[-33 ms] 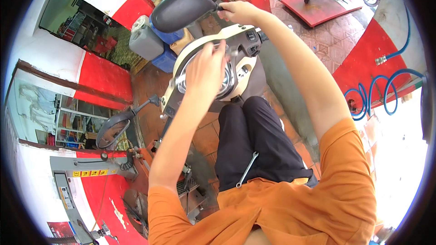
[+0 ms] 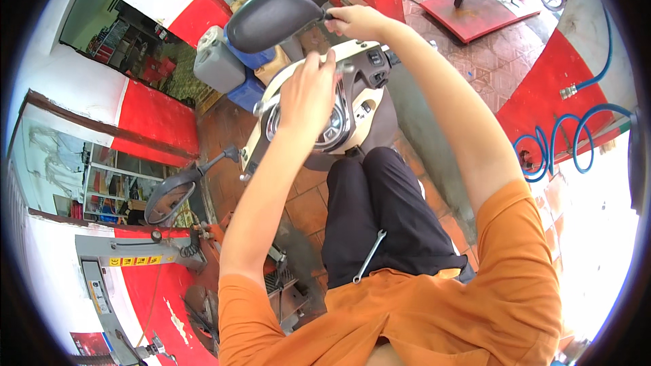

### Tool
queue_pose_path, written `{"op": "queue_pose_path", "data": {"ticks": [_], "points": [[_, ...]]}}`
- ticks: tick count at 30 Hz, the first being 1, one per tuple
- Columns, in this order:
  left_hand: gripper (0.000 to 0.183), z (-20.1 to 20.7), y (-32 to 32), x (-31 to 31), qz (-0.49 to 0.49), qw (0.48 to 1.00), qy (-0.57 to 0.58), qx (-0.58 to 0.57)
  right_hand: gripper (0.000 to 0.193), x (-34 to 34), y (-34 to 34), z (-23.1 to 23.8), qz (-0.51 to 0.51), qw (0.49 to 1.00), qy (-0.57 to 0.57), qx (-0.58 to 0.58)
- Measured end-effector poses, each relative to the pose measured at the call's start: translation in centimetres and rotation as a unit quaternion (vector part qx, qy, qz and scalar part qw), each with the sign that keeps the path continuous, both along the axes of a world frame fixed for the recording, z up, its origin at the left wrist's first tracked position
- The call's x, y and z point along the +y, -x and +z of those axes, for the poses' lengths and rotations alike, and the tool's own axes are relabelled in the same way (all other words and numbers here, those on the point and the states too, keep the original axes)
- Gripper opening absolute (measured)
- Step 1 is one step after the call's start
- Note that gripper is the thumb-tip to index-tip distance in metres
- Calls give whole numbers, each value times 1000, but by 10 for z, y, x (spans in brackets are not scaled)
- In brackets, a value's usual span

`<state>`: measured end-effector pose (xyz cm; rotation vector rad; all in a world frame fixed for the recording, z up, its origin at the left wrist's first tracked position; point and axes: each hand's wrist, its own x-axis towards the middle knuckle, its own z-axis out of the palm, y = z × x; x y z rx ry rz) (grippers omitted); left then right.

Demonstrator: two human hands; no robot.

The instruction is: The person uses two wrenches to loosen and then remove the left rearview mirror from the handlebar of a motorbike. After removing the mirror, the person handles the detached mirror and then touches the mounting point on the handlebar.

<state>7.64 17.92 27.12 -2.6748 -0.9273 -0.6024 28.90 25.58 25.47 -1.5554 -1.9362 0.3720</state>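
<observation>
A black mirror (image 2: pixel 274 20) hangs over the far side of a cream and dark scooter's handlebar cover (image 2: pixel 363 105). My right hand (image 2: pixel 359 24) is closed round the mirror's stem. My left hand (image 2: pixel 308 91) reaches across the round instrument dial (image 2: pixel 333 129), back upward, fingers stretched toward the cover's far edge. It hides much of the dial, and its fingertips are slightly blurred. A small shiny part beside those fingers is too smeared to name. The other mirror (image 2: pixel 169 200) stands on its stem at the left. A wrench (image 2: pixel 369 256) lies on my lap.
Grey and blue plastic jugs (image 2: pixel 218 61) stand beyond the scooter. Right of me, a coiled blue air hose (image 2: pixel 536 152) hangs by a red and white wall. A red platform (image 2: pixel 468 13) carries a motorbike at far right. Grey machinery (image 2: pixel 129 251) stands at near left.
My left hand has shifted slightly away from me, toward the cover's far edge. My right hand stays on the mirror stem, and the mirror has moved only slightly.
</observation>
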Motion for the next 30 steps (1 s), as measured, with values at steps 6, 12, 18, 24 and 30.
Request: {"op": "queue_pose_path", "data": {"ticks": [6, 12, 18, 24, 30], "points": [[38, -36, -39, 101, 3, 993, 63, 99, 47, 3, 9, 2, -2, 1000, 17, -24], [32, -48, -55, 110, -28, 987, 138, 81, 37, -5, -2, -2, -1, 1000, -19, 3], [29, -47, -37, 116, -33, 990, 127, 46, 35, -2, 1, -2, 4, 1000, -25, 4], [26, -59, -46, 145, -142, 978, 154, -6, 41, 2, -3, 0, 22, 999, 12, -21], [24, -56, -54, 156, -191, 957, 218, 19, 37, -1, -3, -3, 39, 999, -7, 10]]}}
